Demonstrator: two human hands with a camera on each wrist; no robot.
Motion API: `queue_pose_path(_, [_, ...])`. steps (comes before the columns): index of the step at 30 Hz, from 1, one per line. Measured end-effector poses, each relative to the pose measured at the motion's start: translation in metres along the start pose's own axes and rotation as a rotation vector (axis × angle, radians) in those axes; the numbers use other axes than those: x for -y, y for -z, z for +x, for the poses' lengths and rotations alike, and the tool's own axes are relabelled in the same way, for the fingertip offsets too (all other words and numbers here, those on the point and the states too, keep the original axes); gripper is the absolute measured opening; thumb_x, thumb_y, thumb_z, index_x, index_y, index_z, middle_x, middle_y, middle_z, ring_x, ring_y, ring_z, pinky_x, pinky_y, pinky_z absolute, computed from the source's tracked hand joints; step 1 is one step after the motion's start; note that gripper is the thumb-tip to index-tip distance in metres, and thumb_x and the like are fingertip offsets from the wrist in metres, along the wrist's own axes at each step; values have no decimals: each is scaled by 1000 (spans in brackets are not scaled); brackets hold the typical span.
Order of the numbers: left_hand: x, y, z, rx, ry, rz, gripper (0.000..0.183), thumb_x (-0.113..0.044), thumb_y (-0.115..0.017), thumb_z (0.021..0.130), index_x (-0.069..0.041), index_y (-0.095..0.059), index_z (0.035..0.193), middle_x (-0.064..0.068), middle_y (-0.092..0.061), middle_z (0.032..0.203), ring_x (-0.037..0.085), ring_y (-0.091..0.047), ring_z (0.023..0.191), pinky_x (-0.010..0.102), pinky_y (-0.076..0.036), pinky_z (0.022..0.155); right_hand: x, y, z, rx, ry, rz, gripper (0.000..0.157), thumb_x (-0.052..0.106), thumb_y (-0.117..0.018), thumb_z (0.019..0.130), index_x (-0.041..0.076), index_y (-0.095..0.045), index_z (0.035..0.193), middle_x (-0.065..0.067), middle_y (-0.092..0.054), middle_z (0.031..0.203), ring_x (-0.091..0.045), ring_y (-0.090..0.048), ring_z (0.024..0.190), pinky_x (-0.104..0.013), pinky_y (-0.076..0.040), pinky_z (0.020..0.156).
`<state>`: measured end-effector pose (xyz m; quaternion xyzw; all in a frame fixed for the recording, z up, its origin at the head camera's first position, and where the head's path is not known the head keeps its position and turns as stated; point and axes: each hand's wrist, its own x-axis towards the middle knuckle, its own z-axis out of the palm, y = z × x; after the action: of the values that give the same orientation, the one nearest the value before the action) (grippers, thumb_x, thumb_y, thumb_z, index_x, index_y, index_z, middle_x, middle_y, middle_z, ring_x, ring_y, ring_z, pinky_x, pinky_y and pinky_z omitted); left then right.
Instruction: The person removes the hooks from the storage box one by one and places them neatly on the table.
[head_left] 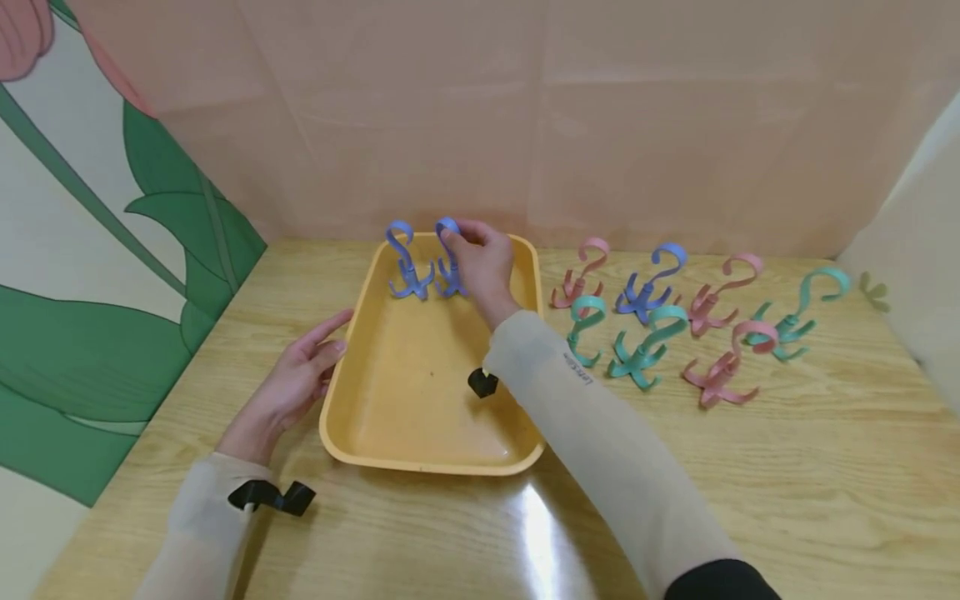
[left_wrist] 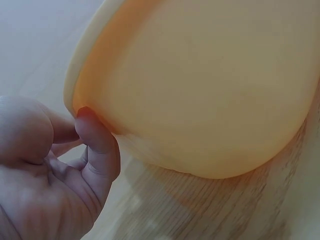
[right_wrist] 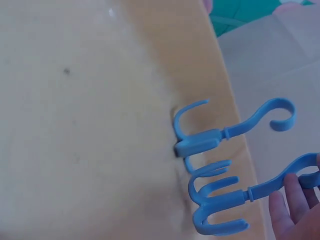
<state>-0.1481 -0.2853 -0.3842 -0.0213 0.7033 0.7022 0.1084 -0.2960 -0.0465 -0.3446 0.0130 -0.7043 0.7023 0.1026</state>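
Observation:
My right hand [head_left: 483,262] pinches the curved top of a blue multi-claw hook [right_wrist: 220,200] at the far end of the yellow tray [head_left: 408,462]. Its claws point down inside the tray, against the far wall. Just left of it, a second blue hook [head_left: 408,262] stands in the tray, its curl rising above the far rim. My left hand [head_left: 292,379] is at the tray's left side, fingertips against the outside of the wall near the rim. In the left wrist view, one bent finger [left_wrist: 97,140] touches the tray edge.
Right of the tray stand several loose hooks on the wooden table: pink ones [head_left: 720,379], green ones [head_left: 637,358] and a blue one [head_left: 643,298]. A pink-beige sheet [head_left: 525,125] covers the wall behind. A leaf-painted wall [head_left: 75,350] borders the left.

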Motion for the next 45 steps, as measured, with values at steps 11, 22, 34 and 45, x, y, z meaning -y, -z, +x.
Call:
queue_pose_path(11, [-2, -1, -1, 2, -4, 8, 52, -17, -43, 110, -17, -29, 160, 9, -67, 110, 14, -68, 82, 24, -54, 60, 20, 7, -19, 105, -36, 79, 16, 16, -80, 89, 9, -79, 103, -4, -72, 93, -20, -70, 85, -40, -58, 84])
queue_pose_path(22, [-2, 0, -4, 15, -27, -7, 54, -19, -46, 109, -16, -28, 160, 6, -68, 106, 13, -68, 79, 23, -53, 58, 33, 17, -38, 167, -28, 51, 16, 15, -79, 89, 8, -79, 103, -5, -72, 92, -21, -70, 86, -33, -58, 80])
queue_pose_path(34, [-3, 1, -6, 52, -46, -34, 57, -19, -47, 108, -14, -26, 160, 5, -67, 104, 13, -68, 81, 23, -54, 60, 63, 41, -67, 259, 66, 36, 19, 16, -80, 89, 9, -78, 106, -5, -73, 94, -23, -71, 87, -30, -58, 80])
queue_pose_path(45, [-2, 1, -5, 63, -48, -55, 57, -19, -48, 108, -15, -26, 160, 5, -68, 105, 12, -68, 79, 21, -51, 56, 82, 73, -94, 358, 151, 13, 21, 17, -77, 92, 9, -77, 111, -4, -74, 99, -22, -71, 91, -34, -56, 87])
